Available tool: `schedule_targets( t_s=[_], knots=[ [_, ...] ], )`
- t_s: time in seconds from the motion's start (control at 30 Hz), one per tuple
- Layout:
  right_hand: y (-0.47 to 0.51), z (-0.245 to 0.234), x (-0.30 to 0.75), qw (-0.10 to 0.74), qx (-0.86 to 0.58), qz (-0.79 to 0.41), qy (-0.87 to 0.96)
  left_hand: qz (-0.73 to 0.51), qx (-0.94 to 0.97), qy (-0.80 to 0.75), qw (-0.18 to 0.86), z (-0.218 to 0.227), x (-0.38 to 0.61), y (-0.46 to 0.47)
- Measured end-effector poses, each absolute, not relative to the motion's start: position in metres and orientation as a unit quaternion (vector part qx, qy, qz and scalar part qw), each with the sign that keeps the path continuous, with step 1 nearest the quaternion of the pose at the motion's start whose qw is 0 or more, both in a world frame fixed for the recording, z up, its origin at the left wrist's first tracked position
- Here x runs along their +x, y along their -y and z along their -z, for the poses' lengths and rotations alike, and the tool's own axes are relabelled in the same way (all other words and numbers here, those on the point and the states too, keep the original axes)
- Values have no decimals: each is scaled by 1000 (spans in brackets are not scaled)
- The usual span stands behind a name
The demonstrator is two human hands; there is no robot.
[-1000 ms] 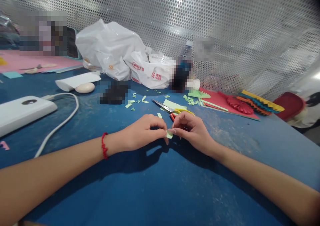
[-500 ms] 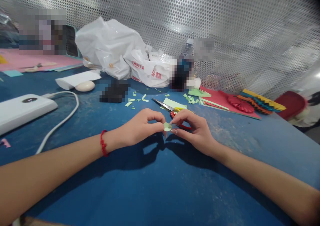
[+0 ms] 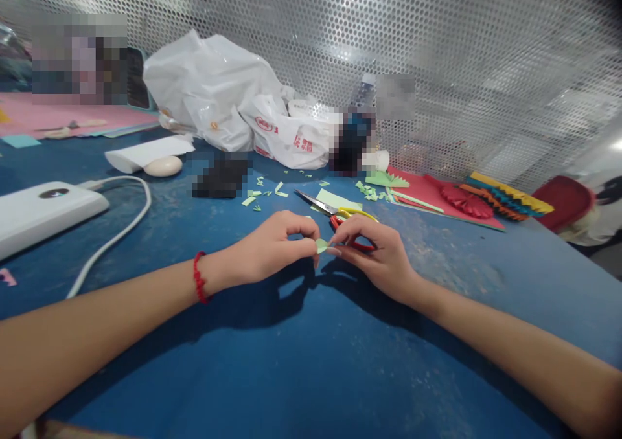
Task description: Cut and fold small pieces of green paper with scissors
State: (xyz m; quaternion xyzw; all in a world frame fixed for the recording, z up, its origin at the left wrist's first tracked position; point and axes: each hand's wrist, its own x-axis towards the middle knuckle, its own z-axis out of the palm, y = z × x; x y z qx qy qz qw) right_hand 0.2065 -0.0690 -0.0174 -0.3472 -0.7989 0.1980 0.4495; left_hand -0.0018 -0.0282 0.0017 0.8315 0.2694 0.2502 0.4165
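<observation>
Between my hands is a small piece of light green paper, held above the blue table. My left hand pinches its left side between thumb and fingers. The thumb and index finger of my right hand close on the paper's right edge. Just behind my right hand lie scissors with red and yellow handles, partly hidden by that hand, their blades pointing left. A flat light green paper sheet rests beside the blades.
Green paper scraps lie beyond the scissors. White plastic bags stand at the back against a perforated metal wall. A white power bank with a cable is at left. Red paper and a folded paper fan lie at right.
My right thumb and index finger have closed onto the green paper's right edge, and the paper now looks narrower and more bent. The view has shifted slightly.
</observation>
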Motion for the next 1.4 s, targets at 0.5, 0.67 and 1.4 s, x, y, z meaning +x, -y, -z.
schedule_targets(
  t_s=[0.5, 0.67, 1.4],
  knots=[
    [73, 19, 205, 476, -390, -205, 761, -215, 851, -290, 383, -1, -2, 30],
    [71, 19, 205, 488, -404, -172, 754, -244, 854, -289, 357, -4, -3, 28],
    [68, 20, 207, 465, -405, -151, 773, -273, 887, -270, 257, -2, -3, 28]
  ],
)
